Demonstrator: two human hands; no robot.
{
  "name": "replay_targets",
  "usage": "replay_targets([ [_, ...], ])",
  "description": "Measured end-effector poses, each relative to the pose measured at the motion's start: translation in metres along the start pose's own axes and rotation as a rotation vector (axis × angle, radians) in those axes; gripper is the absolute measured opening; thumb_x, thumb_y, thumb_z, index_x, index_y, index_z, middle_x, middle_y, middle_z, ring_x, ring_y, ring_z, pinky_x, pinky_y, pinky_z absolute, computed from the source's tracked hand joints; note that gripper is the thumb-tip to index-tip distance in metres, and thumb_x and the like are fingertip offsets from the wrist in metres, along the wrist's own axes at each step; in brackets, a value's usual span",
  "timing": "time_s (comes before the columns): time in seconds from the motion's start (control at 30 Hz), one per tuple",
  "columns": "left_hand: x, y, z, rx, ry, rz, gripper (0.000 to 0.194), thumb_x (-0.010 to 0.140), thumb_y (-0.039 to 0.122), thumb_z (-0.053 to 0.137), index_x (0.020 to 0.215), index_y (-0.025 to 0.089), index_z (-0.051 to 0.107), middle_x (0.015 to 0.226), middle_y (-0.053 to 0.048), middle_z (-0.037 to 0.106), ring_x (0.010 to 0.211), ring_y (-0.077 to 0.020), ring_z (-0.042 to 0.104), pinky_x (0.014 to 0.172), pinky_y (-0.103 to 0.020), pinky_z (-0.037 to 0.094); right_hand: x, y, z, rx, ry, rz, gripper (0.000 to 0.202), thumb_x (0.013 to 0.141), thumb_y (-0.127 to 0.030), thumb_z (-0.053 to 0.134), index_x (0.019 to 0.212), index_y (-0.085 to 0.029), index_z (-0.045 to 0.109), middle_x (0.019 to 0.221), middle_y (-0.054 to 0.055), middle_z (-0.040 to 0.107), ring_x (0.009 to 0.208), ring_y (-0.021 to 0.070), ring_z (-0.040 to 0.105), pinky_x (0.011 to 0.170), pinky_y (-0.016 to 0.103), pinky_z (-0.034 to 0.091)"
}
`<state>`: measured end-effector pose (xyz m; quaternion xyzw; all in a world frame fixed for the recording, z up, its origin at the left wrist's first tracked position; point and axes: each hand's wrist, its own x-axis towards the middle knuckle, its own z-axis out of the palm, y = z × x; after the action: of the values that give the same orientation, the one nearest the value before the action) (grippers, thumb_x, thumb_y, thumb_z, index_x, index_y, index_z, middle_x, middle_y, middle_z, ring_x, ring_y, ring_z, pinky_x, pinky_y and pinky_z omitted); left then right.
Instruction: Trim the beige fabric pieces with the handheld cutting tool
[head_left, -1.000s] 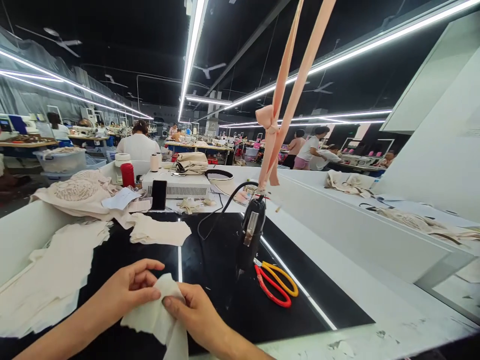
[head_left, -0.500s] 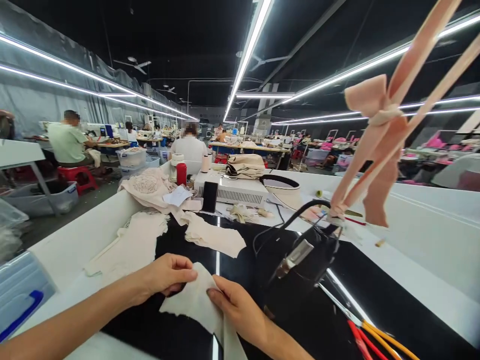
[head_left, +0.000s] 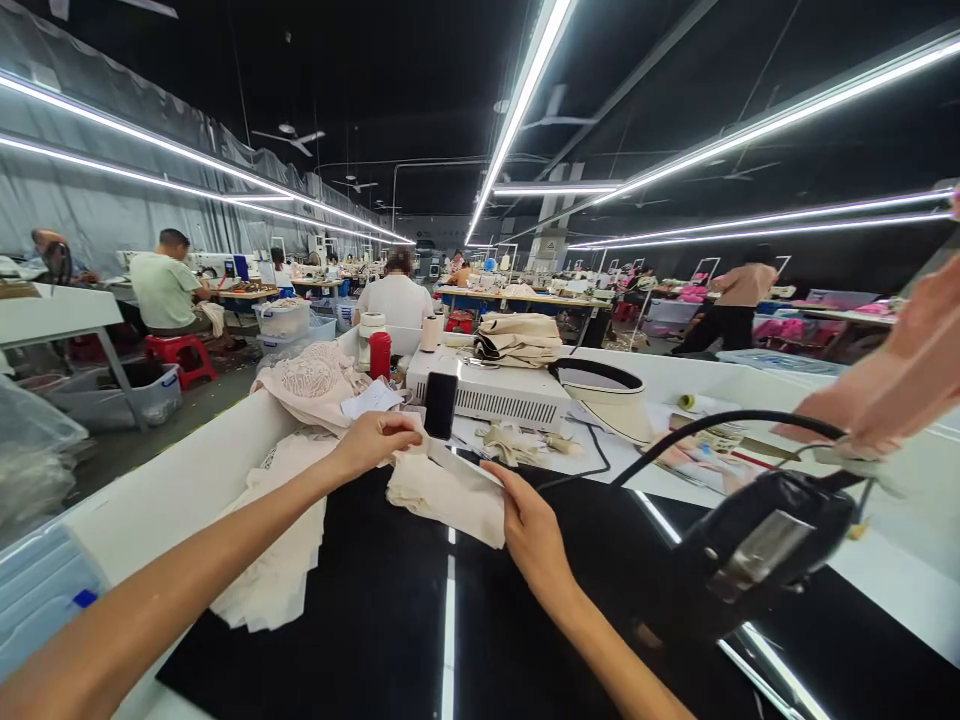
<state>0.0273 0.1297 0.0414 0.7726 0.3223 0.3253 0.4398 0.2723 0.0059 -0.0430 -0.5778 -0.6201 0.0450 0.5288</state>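
- Left hand (head_left: 371, 445): pinches one end of a cloth piece (head_left: 459, 463), just in front of the phone (head_left: 441, 405).
- Right hand (head_left: 534, 535): grasps the other end, right of the phone.
- Change: hands have moved forward and apart, spreading the piece over the small pile (head_left: 446, 503); placement seems underway, contact unclear.
- Large pile (head_left: 281, 560): left of the phone, nearer the person.
- Black tool (head_left: 757, 550): hangs well right of the phone.

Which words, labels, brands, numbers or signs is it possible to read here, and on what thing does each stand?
No text can be read.
White paper: any writing is too small.
Pillar at the back: a small mark, too blurred.
Phone: dark screen, no words seen.
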Motion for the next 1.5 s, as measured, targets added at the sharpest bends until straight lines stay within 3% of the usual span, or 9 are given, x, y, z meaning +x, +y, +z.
replay_targets([
  [0.1,0.009,-0.015,0.006,0.086,0.023,0.065,0.017,0.089,0.032,0.068,0.088,0.019,0.079,0.103,-0.005,0.082,0.102,-0.0247,0.073,0.092,-0.031,0.056,0.011,0.021,0.002,-0.101,-0.030,-0.049,0.058,0.089,-0.010,0.045,0.136,-0.024,0.076,0.140,0.010,0.076,0.136,0.0297,0.068,0.122,0.058,0.049],
  [0.23,0.000,-0.043,0.013,0.228,-0.017,0.082,0.016,0.086,0.022,0.065,0.086,0.020,0.080,0.100,-0.005,0.084,0.095,-0.0242,0.075,0.091,-0.032,0.056,0.002,0.038,0.007,-0.208,-0.167,-0.104,0.066,0.080,-0.001,0.046,0.132,-0.024,0.079,0.137,0.010,0.078,0.131,0.0299,0.071,0.118,0.056,0.054],
  [0.43,-0.016,-0.061,0.010,0.381,-0.107,0.125,0.028,0.084,0.019,0.057,0.096,0.021,0.082,0.115,-0.005,0.084,0.110,-0.0243,0.075,0.105,-0.033,0.054,-0.015,0.036,0.014,-0.388,-0.363,-0.108,0.060,0.089,0.007,0.048,0.133,-0.021,0.078,0.140,0.015,0.076,0.133,0.0304,0.070,0.119,0.054,0.053],
  [0.57,-0.021,-0.057,0.006,0.447,-0.148,0.163,0.037,0.083,0.019,0.049,0.100,0.022,0.082,0.120,-0.005,0.083,0.115,-0.0247,0.074,0.108,-0.034,0.053,-0.019,0.023,0.016,-0.511,-0.424,-0.099,0.035,0.104,-0.022,0.070,0.139,-0.020,0.069,0.147,0.013,0.068,0.136,0.0311,0.065,0.117,0.059,0.052],
  [0.77,-0.008,-0.044,0.006,0.542,-0.122,0.173,0.039,0.090,0.026,0.040,0.098,0.021,0.078,0.105,-0.006,0.082,0.104,-0.0273,0.075,0.101,-0.037,0.056,-0.024,0.013,0.020,-0.609,-0.415,-0.101,0.036,0.105,-0.035,0.070,0.138,-0.021,0.067,0.146,0.012,0.066,0.128,0.0297,0.068,0.108,0.054,0.059],
  [1.0,0.024,-0.052,0.038,0.633,-0.162,0.160,0.055,0.104,0.040,0.033,0.142,0.018,0.067,0.152,-0.012,0.066,0.146,-0.0299,0.057,0.127,-0.045,0.040,-0.025,0.014,0.022,-0.629,-0.404,-0.128,0.036,0.105,-0.035,0.071,0.137,-0.020,0.067,0.144,0.012,0.067,0.126,0.0293,0.069,0.106,0.053,0.060],
  [1.23,0.010,-0.087,0.062,0.760,-0.274,0.040,0.059,0.106,0.040,0.041,0.160,0.017,0.053,0.174,-0.020,0.038,0.164,-0.0411,0.030,0.127,-0.072,0.026,-0.028,0.018,0.025,-0.612,-0.382,-0.132,0.037,0.105,-0.036,0.070,0.138,-0.021,0.066,0.145,0.012,0.066,0.127,0.0296,0.068,0.107,0.054,0.059],
  [1.4,0.007,-0.084,0.063,0.781,-0.272,0.032,0.061,0.107,0.040,0.040,0.164,0.019,0.048,0.176,-0.019,0.034,0.165,-0.0401,0.027,0.128,-0.071,0.025,-0.027,0.016,0.025,-0.591,-0.364,-0.122,0.038,0.104,-0.036,0.071,0.139,-0.021,0.066,0.147,0.012,0.065,0.130,0.0307,0.067,0.109,0.056,0.058],
  [1.5,0.004,-0.071,0.049,0.786,-0.235,0.056,0.060,0.108,0.044,0.039,0.163,0.023,0.048,0.176,-0.015,0.037,0.163,-0.0367,0.032,0.129,-0.063,0.031,-0.033,0.008,0.025,-0.578,-0.340,-0.106,0.049,0.103,-0.015,0.067,0.150,-0.020,0.059,0.156,0.016,0.060,0.144,0.0342,0.058,0.119,0.060,0.050],
])
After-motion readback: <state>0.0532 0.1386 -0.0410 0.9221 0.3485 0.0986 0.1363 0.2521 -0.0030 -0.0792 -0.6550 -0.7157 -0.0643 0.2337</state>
